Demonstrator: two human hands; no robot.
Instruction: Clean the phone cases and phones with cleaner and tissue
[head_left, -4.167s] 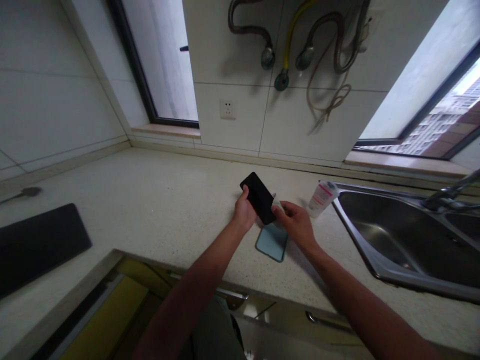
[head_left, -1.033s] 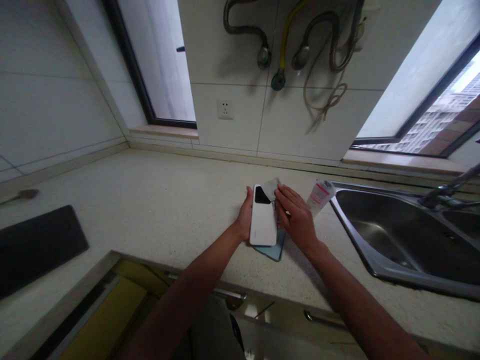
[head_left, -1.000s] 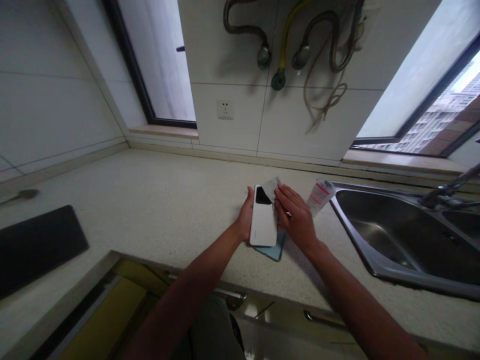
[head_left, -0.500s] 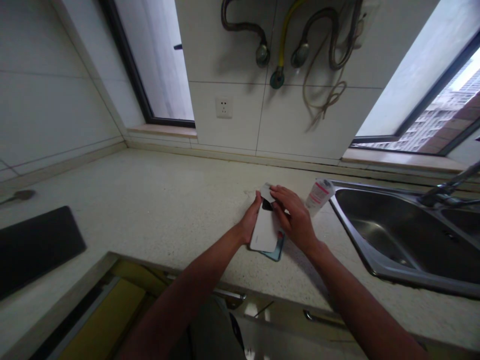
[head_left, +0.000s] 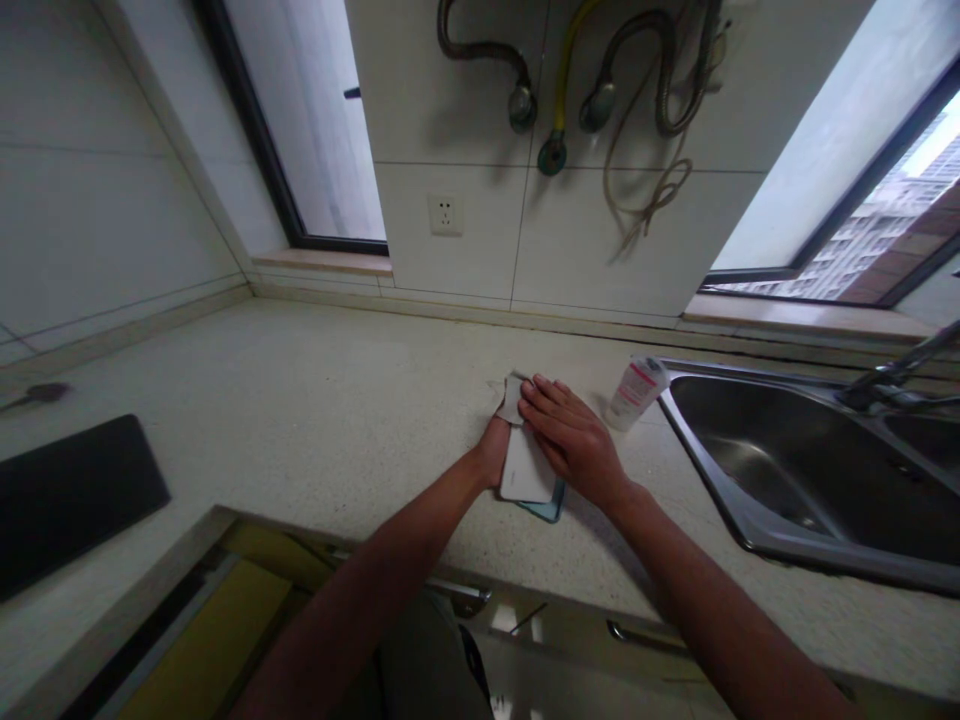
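A white smartphone (head_left: pixel 529 472) lies back side up on the counter, its camera area hidden by a small pale tissue or cloth (head_left: pixel 511 398). My left hand (head_left: pixel 494 448) grips the phone along its left edge, with the fingers partly covered. Across the upper part of the phone, my right hand (head_left: pixel 567 430) presses the tissue down with its fingers laid close together. Under the phone, a light blue flat piece (head_left: pixel 546 508), perhaps a case, sticks out at the lower right. A clear tube with a pink label (head_left: pixel 636 392) stands just right of my right hand.
A steel sink (head_left: pixel 739 430) with a faucet (head_left: pixel 892 380) is set into the counter at right. On the left lie a black flat slab (head_left: pixel 82 490) and a dark-ended utensil (head_left: pixel 46 392). The tiled wall behind carries hoses and a socket (head_left: pixel 445 214).
My right hand has slid left and flattened over the phone's top. The tissue has shifted left with it, covering the dark camera area that showed before.
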